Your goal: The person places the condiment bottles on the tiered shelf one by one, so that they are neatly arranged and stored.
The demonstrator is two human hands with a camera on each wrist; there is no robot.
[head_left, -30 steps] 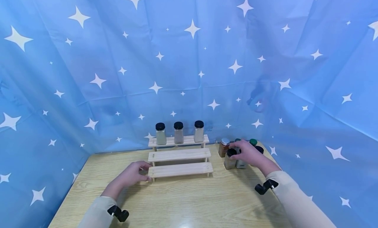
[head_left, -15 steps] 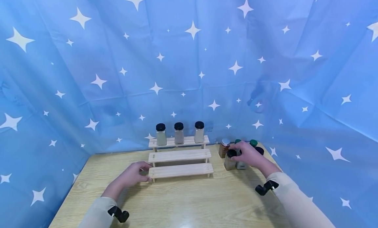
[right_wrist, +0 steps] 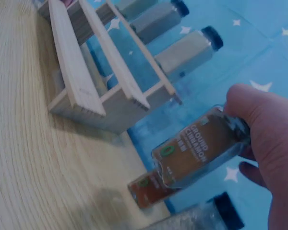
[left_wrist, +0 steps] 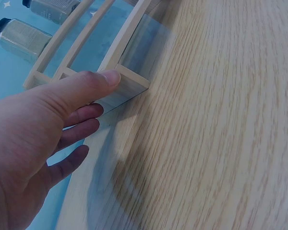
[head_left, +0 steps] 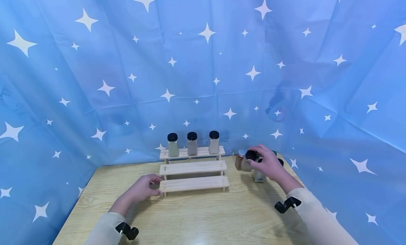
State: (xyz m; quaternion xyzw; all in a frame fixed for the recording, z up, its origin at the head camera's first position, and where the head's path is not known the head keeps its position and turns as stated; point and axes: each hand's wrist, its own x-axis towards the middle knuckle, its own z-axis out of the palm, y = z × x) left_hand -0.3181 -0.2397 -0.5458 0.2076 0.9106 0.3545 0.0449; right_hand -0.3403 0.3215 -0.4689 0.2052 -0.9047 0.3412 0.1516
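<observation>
The right hand (head_left: 268, 164) grips a black-capped jar (head_left: 246, 164) by its top; in the right wrist view this jar (right_wrist: 197, 146) reads "ground cinnamon" and hangs tilted above the table. Beside the wooden three-step rack (head_left: 194, 182), the left hand (head_left: 143, 188) touches the left end of the lowest step. In the left wrist view the thumb of the left hand (left_wrist: 62, 115) lies on the end of the rack (left_wrist: 129, 76), its other fingers loosely bent. Three black-capped jars stand on the top step, one of them greenish (head_left: 173, 147).
A silver-capped red-brown jar (head_left: 239, 161) stands right of the rack. A black-capped jar (head_left: 258, 176) and others partly hidden by the right hand stand close by. Behind the wooden table (head_left: 196, 216) hangs a blue star-patterned cloth (head_left: 203, 72).
The right hand has raised the black-capped jar from the group on the right, slightly up and back. The left hand and the rack have stayed in place.
</observation>
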